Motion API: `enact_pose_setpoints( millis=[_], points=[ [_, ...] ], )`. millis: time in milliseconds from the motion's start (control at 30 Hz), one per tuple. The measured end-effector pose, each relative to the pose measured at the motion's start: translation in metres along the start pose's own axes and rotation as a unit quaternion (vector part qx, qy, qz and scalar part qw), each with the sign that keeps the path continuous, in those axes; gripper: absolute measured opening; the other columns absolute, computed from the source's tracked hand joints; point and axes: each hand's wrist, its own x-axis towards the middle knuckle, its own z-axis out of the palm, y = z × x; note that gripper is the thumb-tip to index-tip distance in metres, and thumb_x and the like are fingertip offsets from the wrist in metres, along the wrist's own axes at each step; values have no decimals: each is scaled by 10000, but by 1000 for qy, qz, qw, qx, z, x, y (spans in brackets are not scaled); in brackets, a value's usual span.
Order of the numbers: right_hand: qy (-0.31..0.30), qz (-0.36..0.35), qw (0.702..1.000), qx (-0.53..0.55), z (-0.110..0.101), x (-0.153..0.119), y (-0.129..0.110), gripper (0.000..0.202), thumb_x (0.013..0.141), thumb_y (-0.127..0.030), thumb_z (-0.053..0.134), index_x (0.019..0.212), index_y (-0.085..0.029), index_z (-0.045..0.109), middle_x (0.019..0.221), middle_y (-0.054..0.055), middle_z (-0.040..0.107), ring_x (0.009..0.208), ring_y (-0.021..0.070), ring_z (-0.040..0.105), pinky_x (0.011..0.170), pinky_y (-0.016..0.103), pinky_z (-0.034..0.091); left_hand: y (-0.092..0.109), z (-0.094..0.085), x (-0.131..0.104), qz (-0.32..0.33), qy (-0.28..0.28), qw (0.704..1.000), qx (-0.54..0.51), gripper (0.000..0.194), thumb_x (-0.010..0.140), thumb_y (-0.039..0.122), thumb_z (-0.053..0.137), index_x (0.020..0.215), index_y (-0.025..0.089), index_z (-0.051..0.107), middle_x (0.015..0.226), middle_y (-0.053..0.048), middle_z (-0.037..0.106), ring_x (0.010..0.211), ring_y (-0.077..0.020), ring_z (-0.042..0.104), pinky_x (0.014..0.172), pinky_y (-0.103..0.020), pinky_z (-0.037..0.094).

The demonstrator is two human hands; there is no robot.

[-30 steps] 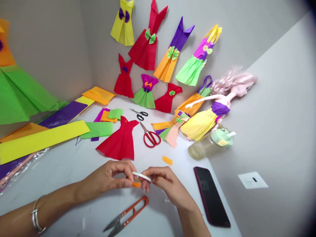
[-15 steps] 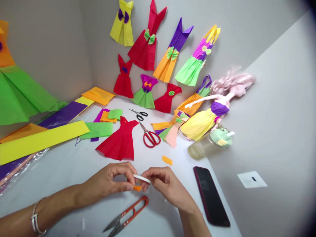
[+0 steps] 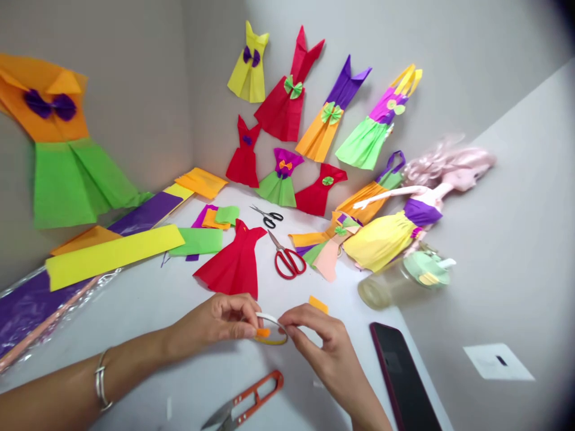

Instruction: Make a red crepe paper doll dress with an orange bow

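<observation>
Above the front of the table, my left hand (image 3: 227, 317) is closed, with a small orange paper piece (image 3: 263, 332) and the left rim of a thin roll of tape (image 3: 272, 342) at its fingertips. The roll is white outside and yellowish inside. Its right side is pinched between the thumb and fingers of my right hand (image 3: 326, 344); whether a loose tape end is in that pinch is too small to tell. Orange-handled thread snips (image 3: 256, 398) lie below the hands. Just beyond them are a red paper dress (image 3: 236, 260) and an orange strip (image 3: 318, 304).
Red scissors (image 3: 290, 263) and black scissors (image 3: 271, 218) lie farther back. At right are a phone (image 3: 406, 377), a tipped bottle (image 3: 386, 287) and a doll (image 3: 381, 239). Coloured paper sheets (image 3: 117, 257) cover the left side. Several paper dresses hang on the wall.
The roll has turned from nearly edge-on to show its open ring. My right hand has shifted along its rim, fingers straighter. The view has swung left, so everything appears farther right.
</observation>
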Motion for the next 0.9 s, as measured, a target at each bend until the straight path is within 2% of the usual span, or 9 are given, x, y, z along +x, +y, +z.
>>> enact_pose_setpoints(
  millis=[433, 567, 667, 767, 833, 900],
  points=[
    [-38, -42, 991, -120, 4, -4, 9, 154, 977, -209, 498, 946, -233, 647, 900, 35, 652, 782, 146, 623, 722, 237, 465, 3, 1, 0, -58, 12, 997, -46, 196, 772, 341, 763, 771, 171, 667, 869, -2, 598, 811, -140, 523, 744, -249, 382],
    [-16, -71, 989, -125, 7, -3, 10, 148, 985, -186, 464, 958, -225, 604, 907, 46, 623, 781, 151, 594, 713, 253, 458, 3, 2, 1, -75, 29, 993, -90, 210, 745, 333, 789, 755, 164, 664, 836, 3, 614, 790, -135, 539, 750, -248, 386],
    [45, -85, 992, -80, 9, -5, 8, 131, 977, -178, 476, 959, -226, 597, 963, 58, 628, 886, 169, 605, 795, 276, 469, 7, 3, 1, -82, 36, 986, -138, 226, 744, 347, 793, 791, 162, 673, 850, -8, 636, 839, -153, 573, 824, -271, 402],
    [103, -33, 994, 22, 11, -7, 6, 130, 962, -245, 538, 1059, -255, 625, 1062, 60, 646, 992, 194, 625, 885, 316, 479, 12, 3, -1, -75, 30, 984, -159, 227, 772, 357, 772, 857, 165, 683, 915, -28, 663, 920, -171, 581, 889, -287, 397],
    [124, 20, 984, 124, 13, -6, 6, 309, 944, -309, 582, 1252, -300, 560, 1128, 56, 643, 1001, 201, 645, 892, 340, 500, 14, 3, -2, -68, 24, 986, -154, 211, 802, 355, 746, 874, 167, 683, 940, -34, 666, 941, -171, 574, 896, -284, 392],
    [126, 58, 967, 212, 15, -4, 7, 458, 924, -352, 612, 1361, -320, 477, 1132, 52, 645, 966, 196, 664, 874, 349, 517, 13, 2, -3, -63, 17, 987, -146, 192, 829, 350, 720, 878, 169, 679, 948, -34, 662, 945, -168, 566, 889, -278, 389]
  ],
)
